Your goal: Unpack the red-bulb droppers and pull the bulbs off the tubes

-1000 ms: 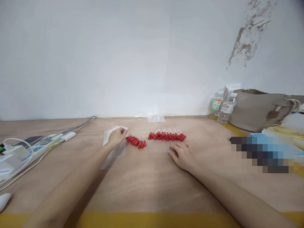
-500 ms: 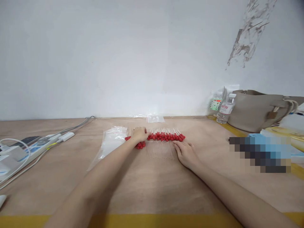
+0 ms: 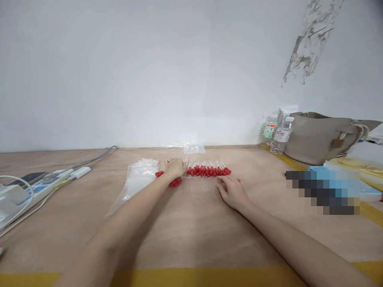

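Observation:
Clear thin-tubed droppers with red rubber bulbs (image 3: pixel 208 171) lie side by side in a band on the table. Some of their tubes (image 3: pixel 197 187) point toward me, while others point to the wall. My left hand (image 3: pixel 176 167) is at the band's left end with its fingers curled down; what is under the fingertips is hidden. Just below that wrist is a smaller cluster of red bulbs (image 3: pixel 175 182). At the right end, my right hand (image 3: pixel 233 192) rests on the table, its fingers stretched out beside the tubes. Clear plastic bags (image 3: pixel 140 178) lie left of my left hand.
Another clear bag (image 3: pixel 194 149) is by the wall. To the left are a power strip (image 3: pixel 44 185) with cables and a phone (image 3: pixel 28 178). Two bottles (image 3: pixel 281 135) and a grey handbag (image 3: pixel 314 137) stand at the back right, near a blurred-out patch (image 3: pixel 326 191).
The view has shifted slightly, moving the scene a little to the left. Both hands stay at nearly the same places by the droppers.

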Demonstrator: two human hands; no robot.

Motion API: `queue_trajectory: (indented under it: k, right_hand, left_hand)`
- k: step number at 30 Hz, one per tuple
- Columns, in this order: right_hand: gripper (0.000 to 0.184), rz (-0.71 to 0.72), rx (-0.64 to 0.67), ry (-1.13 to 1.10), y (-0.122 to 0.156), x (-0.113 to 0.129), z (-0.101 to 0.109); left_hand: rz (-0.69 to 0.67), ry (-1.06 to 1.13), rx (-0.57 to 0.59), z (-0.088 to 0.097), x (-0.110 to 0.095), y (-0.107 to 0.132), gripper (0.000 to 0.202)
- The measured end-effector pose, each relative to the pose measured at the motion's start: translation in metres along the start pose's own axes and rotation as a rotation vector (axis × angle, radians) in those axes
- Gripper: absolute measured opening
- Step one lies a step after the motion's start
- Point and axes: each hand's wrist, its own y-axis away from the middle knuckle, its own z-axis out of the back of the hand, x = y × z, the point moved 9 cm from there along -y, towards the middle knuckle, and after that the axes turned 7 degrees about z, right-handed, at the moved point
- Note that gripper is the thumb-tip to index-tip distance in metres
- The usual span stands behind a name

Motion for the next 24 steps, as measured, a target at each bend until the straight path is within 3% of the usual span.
queue_trajectory:
  k: [3,6,9,12,15,24]
  right_hand:
    - [0.027,0.047,-0.125,-0.054,-0.001,0.003,0.010]
    - [0.041,0.151,-0.217,-0.117,0.000,0.015,0.019]
    - [0.049,0.295,-0.192,-0.143,0.002,0.035,0.020]
    - [0.046,0.442,-0.106,-0.137,0.007,0.058,0.016]
    - [0.036,0.527,-0.053,-0.109,0.011,0.073,0.011]
    - [0.018,0.555,-0.070,-0.014,0.009,0.088,-0.004]
  left_hand:
    - [-0.052,-0.002,-0.088,0.014,0.002,0.019,0.032]
    - [-0.265,0.038,-0.160,0.019,-0.002,0.057,0.028]
    - [-0.474,0.068,-0.223,0.014,-0.005,0.099,0.024]
    - [-0.579,0.084,-0.252,0.007,-0.006,0.123,0.020]
    - [-0.646,0.080,-0.282,0.005,-0.012,0.132,0.021]
    - [-0.723,0.180,-0.345,0.010,-0.022,0.139,0.011]
